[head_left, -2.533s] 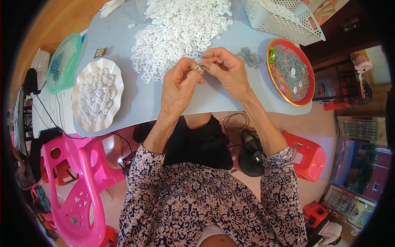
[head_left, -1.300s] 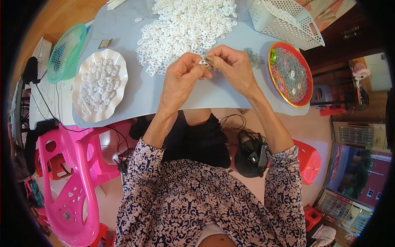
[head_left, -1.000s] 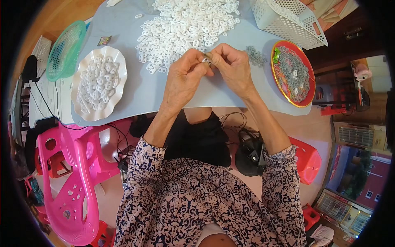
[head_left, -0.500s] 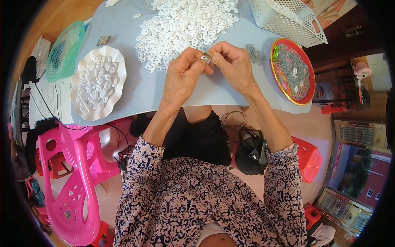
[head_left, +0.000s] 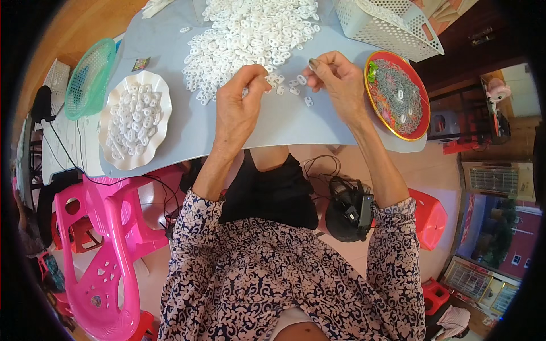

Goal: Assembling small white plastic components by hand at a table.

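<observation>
My left hand (head_left: 239,108) is over the grey table sheet (head_left: 187,133), its fingers curled shut at the near edge of a big pile of small white plastic pieces (head_left: 250,31). It seems to pinch one small white piece, mostly hidden by the fingers. My right hand (head_left: 340,79) hovers a hand's width to the right, thumb and forefinger pressed together, with nothing visible between them. A few loose white pieces (head_left: 296,88) lie on the sheet between the two hands.
A white scalloped plate (head_left: 156,91) with white pieces sits at the left, a green mesh basket (head_left: 85,77) beyond it. A red round tray (head_left: 418,122) of grey metal bits lies right of my right hand. A white perforated basket (head_left: 392,25) stands behind. Pink plastic chair (head_left: 108,256) lower left.
My hands, which were joined over one small piece, have parted. The left hand dropped slightly toward the pile's edge and the right drew away to the right.
</observation>
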